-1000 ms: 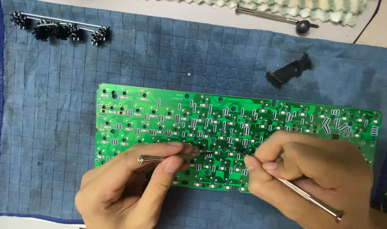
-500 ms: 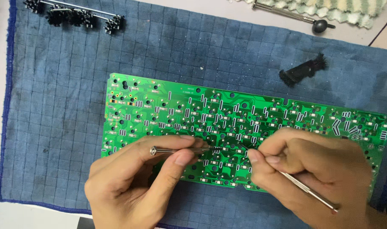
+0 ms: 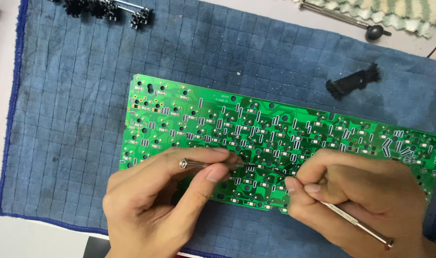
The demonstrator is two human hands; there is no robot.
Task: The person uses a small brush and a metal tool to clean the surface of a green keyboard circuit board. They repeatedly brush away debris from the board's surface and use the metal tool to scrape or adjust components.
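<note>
A long green circuit board (image 3: 189,119) lies flat on a dark blue cloth (image 3: 74,119). My left hand (image 3: 156,205) pinches a thin metal tool (image 3: 203,164) that lies almost level, its tip on the board's lower middle. My right hand (image 3: 356,196) grips a second slim metal tool (image 3: 356,223), whose handle runs down to the right and whose tip meets the board close to the left tool's tip. Both hands rest on the board's near edge and hide part of it.
A small black brush-like part (image 3: 354,82) lies on the cloth behind the board. A metal bar with black clips (image 3: 110,7) sits at the top left. A screwdriver with a black knob (image 3: 351,21) and a striped towel (image 3: 399,12) lie at the top right.
The view has shifted, so the board, cloth and both hands now appear further right and lower. Both tool tips stay on the same spot of the board.
</note>
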